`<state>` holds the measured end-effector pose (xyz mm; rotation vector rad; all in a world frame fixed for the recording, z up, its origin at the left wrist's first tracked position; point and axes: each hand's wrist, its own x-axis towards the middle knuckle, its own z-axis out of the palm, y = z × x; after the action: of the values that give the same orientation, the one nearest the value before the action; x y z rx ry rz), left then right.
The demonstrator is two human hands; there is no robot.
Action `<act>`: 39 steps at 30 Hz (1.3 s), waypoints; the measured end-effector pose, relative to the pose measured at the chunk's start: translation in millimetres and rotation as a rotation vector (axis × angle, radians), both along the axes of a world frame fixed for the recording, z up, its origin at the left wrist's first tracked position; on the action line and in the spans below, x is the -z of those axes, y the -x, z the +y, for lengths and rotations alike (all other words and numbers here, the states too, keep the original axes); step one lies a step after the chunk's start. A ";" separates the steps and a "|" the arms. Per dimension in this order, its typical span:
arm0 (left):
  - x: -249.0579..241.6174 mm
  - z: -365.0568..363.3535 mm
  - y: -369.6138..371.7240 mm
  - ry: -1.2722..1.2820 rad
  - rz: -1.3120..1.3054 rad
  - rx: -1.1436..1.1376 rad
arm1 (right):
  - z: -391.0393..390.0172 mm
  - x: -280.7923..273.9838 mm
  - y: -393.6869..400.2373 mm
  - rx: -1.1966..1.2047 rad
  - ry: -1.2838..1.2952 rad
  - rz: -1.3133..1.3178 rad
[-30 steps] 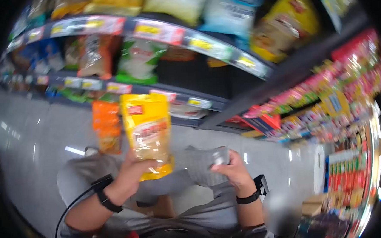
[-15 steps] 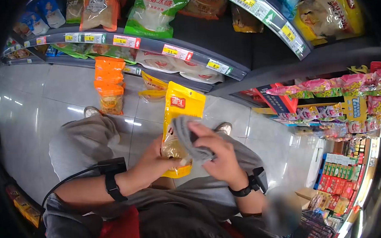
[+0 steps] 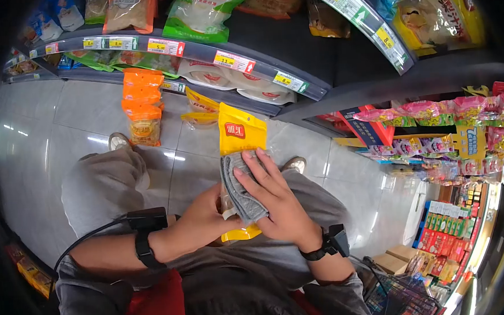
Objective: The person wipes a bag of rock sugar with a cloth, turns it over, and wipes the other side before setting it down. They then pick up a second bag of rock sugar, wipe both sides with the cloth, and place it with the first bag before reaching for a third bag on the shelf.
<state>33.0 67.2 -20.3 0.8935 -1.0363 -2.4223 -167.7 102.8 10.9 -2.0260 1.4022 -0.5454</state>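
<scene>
A yellow bag with a red label (image 3: 244, 131) stands upright between my hands, above my lap. Gripping its lower left side is my left hand (image 3: 205, 217), thumb across the front. My right hand (image 3: 268, 193) presses a folded grey cloth (image 3: 237, 184) against the bag's front, fingers laid over the cloth. The cloth hides the middle of the bag, and its yellow bottom edge shows below my hands.
Orange bags (image 3: 144, 109) stand on the tiled floor (image 3: 82, 118) beside yellow bags (image 3: 201, 111). A shelf (image 3: 201, 54) with bagged goods and price tags curves overhead. Hanging pink packets (image 3: 426, 111) are at right, with a black basket (image 3: 404, 298) at lower right.
My right hand has flattened the grey cloth over the front of the bag, its fingers now extended. The bag has shifted slightly, and the cloth lies lower and further left.
</scene>
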 end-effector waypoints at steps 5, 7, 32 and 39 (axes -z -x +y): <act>1.7 0.0 1.5 0.075 0.003 -0.039 | 3.0 -2.5 1.7 -0.102 -0.051 -0.068; 0.3 -4.7 1.5 0.143 0.011 -0.047 | 3.9 -2.2 -1.3 -0.141 -0.034 -0.077; -0.6 -5.8 -11.0 0.013 -0.040 0.035 | 1.1 10.2 -16.4 0.004 0.219 0.104; 0.5 -8.4 -1.6 -0.194 0.056 -0.056 | 5.0 18.2 7.4 0.493 0.141 -0.468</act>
<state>34.5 58.8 -20.8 0.8969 -0.7558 -2.5172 -175.1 107.8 -7.3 -1.4968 1.5855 -1.2687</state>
